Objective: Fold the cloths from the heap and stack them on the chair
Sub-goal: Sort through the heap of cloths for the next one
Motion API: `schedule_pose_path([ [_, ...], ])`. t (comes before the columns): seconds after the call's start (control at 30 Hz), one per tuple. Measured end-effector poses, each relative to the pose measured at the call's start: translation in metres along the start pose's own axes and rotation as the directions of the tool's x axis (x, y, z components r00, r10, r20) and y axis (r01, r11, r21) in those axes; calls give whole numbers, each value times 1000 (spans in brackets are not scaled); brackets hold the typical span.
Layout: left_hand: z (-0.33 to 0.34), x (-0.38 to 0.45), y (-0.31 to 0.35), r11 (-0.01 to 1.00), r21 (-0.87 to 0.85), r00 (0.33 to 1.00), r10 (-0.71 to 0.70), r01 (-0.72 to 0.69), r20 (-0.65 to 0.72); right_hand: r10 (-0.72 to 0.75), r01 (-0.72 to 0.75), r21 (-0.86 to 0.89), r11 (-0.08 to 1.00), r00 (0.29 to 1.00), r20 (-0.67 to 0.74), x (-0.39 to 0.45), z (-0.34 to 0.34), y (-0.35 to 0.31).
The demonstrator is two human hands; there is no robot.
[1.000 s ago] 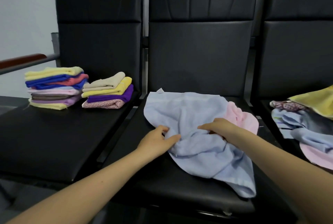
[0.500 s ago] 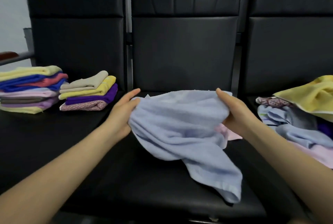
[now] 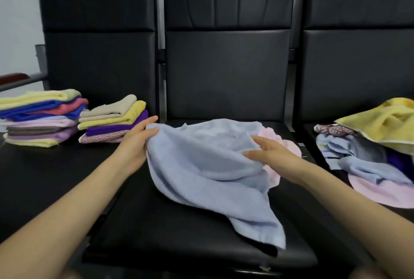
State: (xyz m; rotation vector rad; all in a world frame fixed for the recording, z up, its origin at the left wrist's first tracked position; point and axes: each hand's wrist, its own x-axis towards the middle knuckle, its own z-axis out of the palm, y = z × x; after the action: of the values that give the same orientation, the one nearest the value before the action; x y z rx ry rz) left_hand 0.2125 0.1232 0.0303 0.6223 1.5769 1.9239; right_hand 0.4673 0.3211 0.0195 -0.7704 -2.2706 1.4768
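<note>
The left hand pinches the upper left edge of a light blue cloth between thumb and fingers. The right hand rests on the cloth's right side, fingers spread and nearly straight. The cloth lies rumpled on the middle chair seat, over a pink cloth. On the left chair sit 2 stacks of folded cloths. An unfolded heap lies on the right chair.
</note>
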Motion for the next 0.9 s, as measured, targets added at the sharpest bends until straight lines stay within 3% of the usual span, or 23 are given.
schedule_pose_path([
  [0.07,-7,1,-6,987,160,996,42,-29,-77,-10,27,145,989,993,-120,2,-2,-5],
  [0.13,-14,-1,-7,901,418,974,190,-121,-127,-5,54,314,948,988,-153,5,-9,-10],
  [0.23,-14,-3,-6,596,755,918,396,-275,22,23,13,307,952,993,-114,3,-27,-19],
  [0.33,-5,-1,-15,373,860,875,458,-348,156,91,-19,407,913,983,-158,2,-31,-17],
  [0.43,2,7,-31,332,906,901,421,-263,107,204,-14,445,896,901,-383,4,-27,-1],
  [0.5,10,4,-43,257,956,948,314,-142,56,231,-128,253,959,869,-438,0,-25,12],
  [0.57,25,-8,-47,229,965,955,290,-129,59,187,-226,-40,973,881,-434,-6,-23,20],
  [0.67,57,-46,-47,403,835,920,280,-373,276,75,-164,-191,968,913,-402,-13,-22,19],
  [0.73,74,-76,-54,479,698,844,237,-532,481,-38,-77,-273,959,919,-393,-17,-20,15],
  [0.8,83,-100,-70,431,630,748,192,-646,635,-119,-20,-361,933,925,-360,-23,-17,11],
  [0.9,87,-118,-93,327,631,701,174,-703,691,-118,17,-405,914,967,-226,-34,-10,6],
])
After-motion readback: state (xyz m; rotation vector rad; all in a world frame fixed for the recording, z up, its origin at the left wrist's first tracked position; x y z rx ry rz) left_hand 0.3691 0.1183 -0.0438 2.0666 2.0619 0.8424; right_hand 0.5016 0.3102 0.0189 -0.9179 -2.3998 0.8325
